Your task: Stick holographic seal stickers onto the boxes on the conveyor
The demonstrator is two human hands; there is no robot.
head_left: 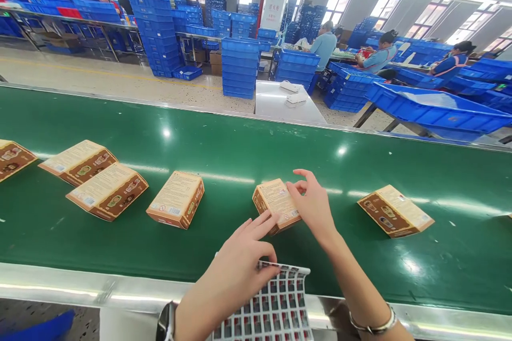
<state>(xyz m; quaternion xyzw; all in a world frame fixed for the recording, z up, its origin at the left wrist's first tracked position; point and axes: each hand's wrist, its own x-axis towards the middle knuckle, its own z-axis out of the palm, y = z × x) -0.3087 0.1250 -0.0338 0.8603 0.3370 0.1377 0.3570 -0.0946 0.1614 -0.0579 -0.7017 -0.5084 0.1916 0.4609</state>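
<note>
A small tan and brown box [276, 202] lies on the green conveyor belt [240, 138] in front of me. My right hand [314, 203] rests on its right side, thumb and fingers pinched at its top face. My left hand [240, 266] holds a sheet of small red and white stickers [276, 306] under its curled fingers, while its outstretched index and middle fingers touch the box's near edge. A watch sits on my left wrist and a bracelet on my right.
Several more boxes lie along the belt: one [176, 199] just left, two [107, 191] [79, 161] further left, one [394, 210] to the right. Beyond the belt stand stacks of blue crates [239, 66], a white table [286, 104] and seated workers [378, 56].
</note>
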